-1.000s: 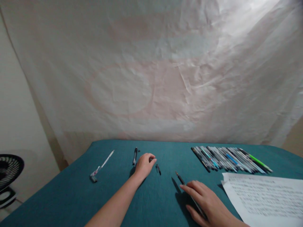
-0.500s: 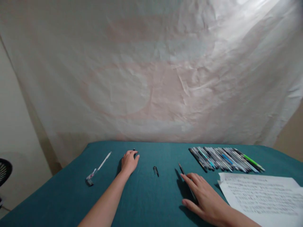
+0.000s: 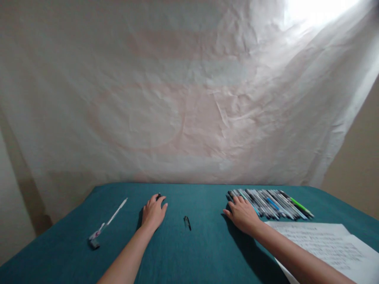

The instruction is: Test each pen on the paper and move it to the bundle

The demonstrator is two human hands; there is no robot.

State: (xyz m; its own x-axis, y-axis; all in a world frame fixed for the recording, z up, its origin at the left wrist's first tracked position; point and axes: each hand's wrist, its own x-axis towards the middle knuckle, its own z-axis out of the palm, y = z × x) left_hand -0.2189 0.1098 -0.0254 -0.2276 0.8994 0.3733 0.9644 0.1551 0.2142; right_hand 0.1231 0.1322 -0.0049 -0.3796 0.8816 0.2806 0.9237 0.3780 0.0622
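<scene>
My left hand [image 3: 154, 213] rests on the cloth left of centre with its fingers apart. A small dark object [image 3: 159, 195] shows at its fingertips; most of that object is hidden. My right hand [image 3: 243, 215] lies palm down over the left end of a row of pens [image 3: 274, 205], fingers spread and touching the nearest ones. Whether a pen lies under that palm is hidden. Between my hands is a black pen cap with a clip [image 3: 187, 223].
On the left lie a thin white stick-like piece [image 3: 117, 212] and a grey eraser-like block [image 3: 94, 243]. Handwritten paper sheets [image 3: 319, 244] are at the right under my forearm. Teal cloth [image 3: 177, 260] covers the table; a pale sheet [image 3: 189, 118] hangs behind.
My right hand has moved forward to the left end of the pen row; the dark pen that was under it no longer shows. My left hand stays in about the same place. The view has shifted slightly.
</scene>
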